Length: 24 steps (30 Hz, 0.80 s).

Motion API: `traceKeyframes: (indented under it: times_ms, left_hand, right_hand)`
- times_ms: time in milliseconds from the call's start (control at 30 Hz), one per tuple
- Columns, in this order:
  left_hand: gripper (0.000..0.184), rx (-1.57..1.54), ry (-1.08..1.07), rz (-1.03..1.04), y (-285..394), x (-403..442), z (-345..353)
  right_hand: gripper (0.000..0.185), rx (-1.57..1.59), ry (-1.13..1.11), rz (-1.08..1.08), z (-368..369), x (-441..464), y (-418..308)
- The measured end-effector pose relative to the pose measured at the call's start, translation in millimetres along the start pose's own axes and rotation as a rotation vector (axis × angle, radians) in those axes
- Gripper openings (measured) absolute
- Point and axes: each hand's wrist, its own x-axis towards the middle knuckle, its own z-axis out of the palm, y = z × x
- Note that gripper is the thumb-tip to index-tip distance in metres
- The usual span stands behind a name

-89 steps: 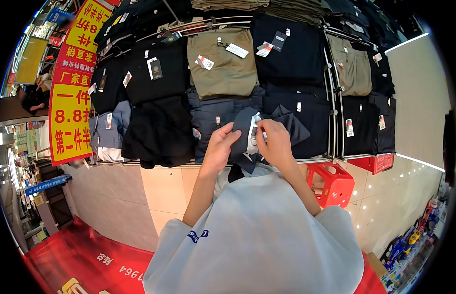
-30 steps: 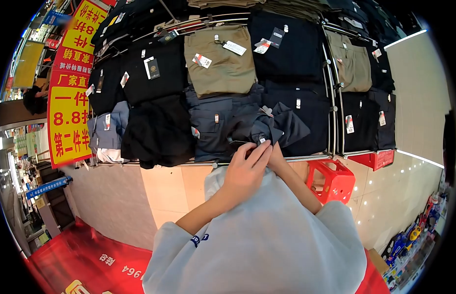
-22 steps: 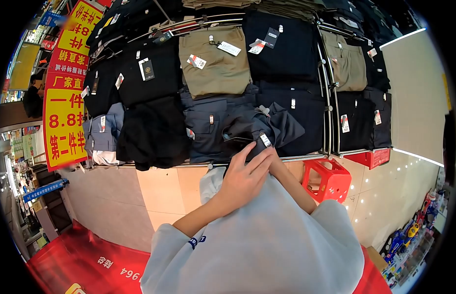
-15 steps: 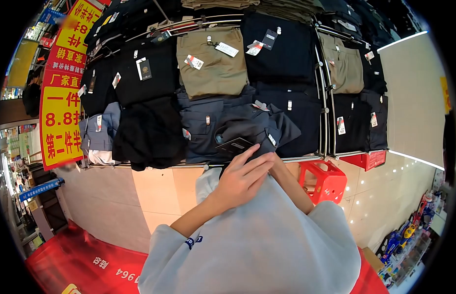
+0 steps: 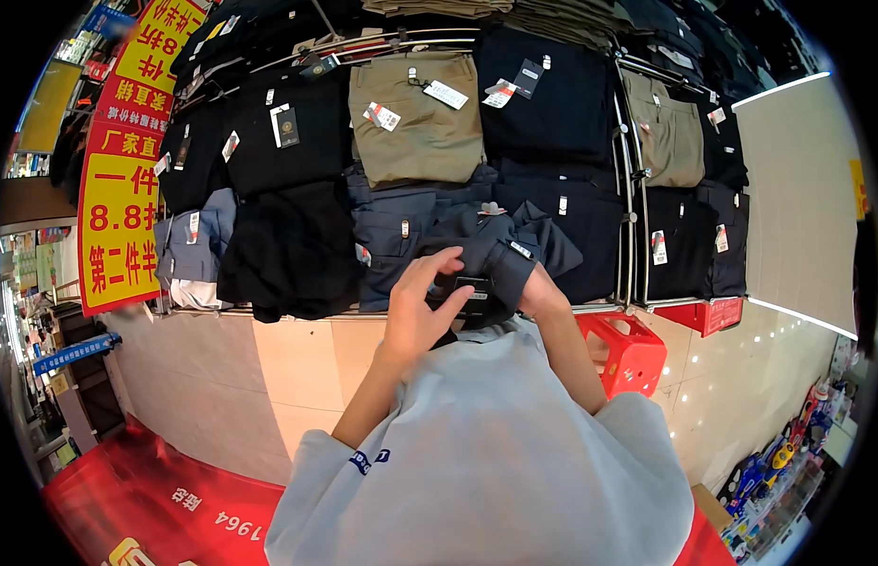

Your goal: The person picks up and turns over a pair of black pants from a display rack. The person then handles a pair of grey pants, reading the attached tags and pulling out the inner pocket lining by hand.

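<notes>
Dark grey trousers [image 5: 500,259] with a black hang tag [image 5: 474,295] lie bunched at the front edge of the rack, nearest my body. My right hand [image 5: 545,294] grips their right side, its fingers partly hidden by the fabric. My left hand [image 5: 417,304] is at their left side, with thumb and fingers apart. Its thumb tip is at the tag, and its fingertips reach over the dark cloth. A white label [image 5: 521,249] sits on the trousers near my right hand. Folded blue-grey trousers [image 5: 387,231] lie just behind.
Folded khaki trousers [image 5: 415,127] and black trousers [image 5: 288,141] fill the metal rack, many with tags. A crumpled black garment [image 5: 288,255] lies to the left. Below the rack's right side stands a red stool [image 5: 637,354]. A red-yellow sign [image 5: 123,189] hangs at left.
My hands, which overlapped above the trousers, have come apart. The left moved left with its thumb at the tag; the right now grips the trousers' right side. The tag has turned and shifted slightly.
</notes>
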Motion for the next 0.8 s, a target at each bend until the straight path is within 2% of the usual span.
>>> traceKeyframes:
  times_ms: [100, 200, 233, 333, 367, 467, 567, 667, 700, 800]
  left_hand:
    - [0.050, -0.039, -0.126, -0.089, -11.1, -2.9, 2.9]
    - [0.048, -0.033, -0.152, -0.171, -20.3, -3.8, 10.9]
    - [0.039, -0.166, -0.196, -0.282, -21.2, -2.5, 11.4]
    - [0.031, -0.475, -0.213, -0.426, -41.3, -5.9, 17.7]
    - [0.023, -0.537, -0.212, -0.437, -47.6, -7.2, 19.2]
    - [0.019, -0.699, -0.178, -0.462, -46.2, -4.8, 12.5]
    - [0.020, -0.751, -0.157, -0.466, -46.1, -3.6, 5.1]
    - [0.025, -0.757, -0.115, -0.514, -42.3, -1.4, 2.3]
    - [0.026, -0.765, -0.113, -0.521, -41.9, -0.6, 2.0]
    - [0.032, -0.754, -0.110, -0.527, -45.7, -0.2, 4.9]
  right_hand:
    - [0.027, 0.129, 0.031, 0.039, -1.4, 5.6, -2.4]
    - [0.025, 0.177, 0.104, 0.110, 7.6, 3.2, -9.7]
    - [0.025, 0.197, 0.110, 0.129, 4.8, 3.9, -8.5]
    - [0.025, 0.176, 0.133, 0.143, -5.0, 6.2, -4.2]
    - [0.025, 0.155, 0.142, 0.140, -8.1, 6.0, -3.6]
    - [0.025, 0.034, 0.258, 0.126, -8.5, 3.6, -9.6]
    - [0.024, -0.006, 0.236, 0.091, -20.2, 0.9, -13.8]
    - [0.027, -0.023, 0.100, 0.091, -65.5, 7.5, -8.7]
    - [0.030, 0.111, -0.073, 0.053, -61.4, 9.2, -12.6]
    - [0.026, 0.202, -0.094, -0.023, -49.9, -4.4, -28.8]
